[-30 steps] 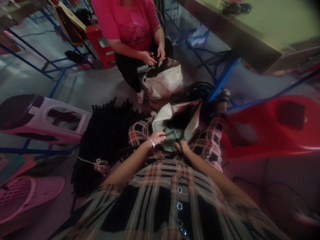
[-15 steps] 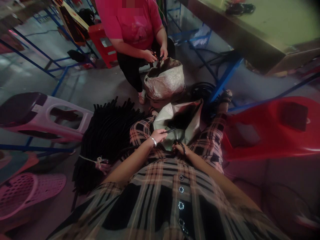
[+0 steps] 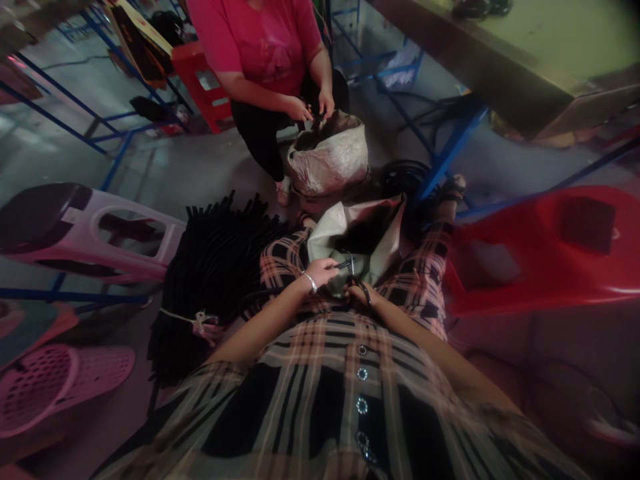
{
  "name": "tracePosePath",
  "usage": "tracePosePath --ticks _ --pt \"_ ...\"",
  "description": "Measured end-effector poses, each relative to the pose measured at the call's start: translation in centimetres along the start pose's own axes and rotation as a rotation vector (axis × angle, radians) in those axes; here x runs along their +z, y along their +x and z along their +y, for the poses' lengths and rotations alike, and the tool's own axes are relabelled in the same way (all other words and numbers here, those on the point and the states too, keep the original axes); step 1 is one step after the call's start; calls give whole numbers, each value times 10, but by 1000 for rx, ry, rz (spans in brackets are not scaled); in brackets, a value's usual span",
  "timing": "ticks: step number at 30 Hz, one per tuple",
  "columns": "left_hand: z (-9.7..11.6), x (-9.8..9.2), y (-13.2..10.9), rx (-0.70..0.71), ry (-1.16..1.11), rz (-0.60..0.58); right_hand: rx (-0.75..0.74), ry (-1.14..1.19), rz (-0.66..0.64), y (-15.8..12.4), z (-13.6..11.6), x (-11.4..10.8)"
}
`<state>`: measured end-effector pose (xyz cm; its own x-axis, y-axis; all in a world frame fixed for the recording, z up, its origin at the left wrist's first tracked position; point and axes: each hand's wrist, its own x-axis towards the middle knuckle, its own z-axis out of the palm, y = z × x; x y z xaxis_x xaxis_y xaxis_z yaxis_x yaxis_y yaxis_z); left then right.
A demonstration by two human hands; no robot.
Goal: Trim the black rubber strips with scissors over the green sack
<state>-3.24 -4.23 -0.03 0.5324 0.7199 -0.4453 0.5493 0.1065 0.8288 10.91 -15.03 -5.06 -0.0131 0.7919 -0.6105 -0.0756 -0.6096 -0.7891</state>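
Observation:
My left hand (image 3: 321,271) is closed on a thin black strip (image 3: 343,265), whose end points to the right. A pair of scissors (image 3: 352,268) with black handles is in my right hand (image 3: 356,294), its fingers wrapped in the loops. The metal blades stand up at the strip's end; whether they touch it I cannot tell. Both hands are over the near rim of an open whitish sack (image 3: 327,230) between my knees. Its inside is dark. To the left lies a thick bundle of long black strips (image 3: 220,260), tied with a pale cord (image 3: 181,320).
A person in a pink shirt (image 3: 270,60) sits opposite, hands over another sack (image 3: 335,163). A pink-and-dark stool (image 3: 135,213) and a pink basket (image 3: 103,373) are at left. At right are a red plastic stool (image 3: 530,267) and a blue-legged table (image 3: 500,73).
My left hand has moved slightly right, bringing the strip to the scissors' blades. My right hand stays in nearly the same place. The whole view has shifted a little.

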Motion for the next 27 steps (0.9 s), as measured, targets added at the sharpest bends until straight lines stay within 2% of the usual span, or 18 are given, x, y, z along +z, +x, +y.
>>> tracePosePath --ticks 4,6,10,12,20,27 --pt "1 -2 -2 33 58 17 -26 -55 18 -1 -2 0" --pt "2 -3 -2 49 87 30 -53 -160 45 -1 -2 -2" --pt "1 -6 -1 84 109 42 -225 -399 69 1 -2 -7" --pt "0 -6 0 85 91 39 -284 -412 70 1 -2 -9" --pt "4 -6 0 34 29 12 -293 -365 129 2 7 -8" --pt "1 -7 5 114 132 25 -355 -412 114 6 9 -11"
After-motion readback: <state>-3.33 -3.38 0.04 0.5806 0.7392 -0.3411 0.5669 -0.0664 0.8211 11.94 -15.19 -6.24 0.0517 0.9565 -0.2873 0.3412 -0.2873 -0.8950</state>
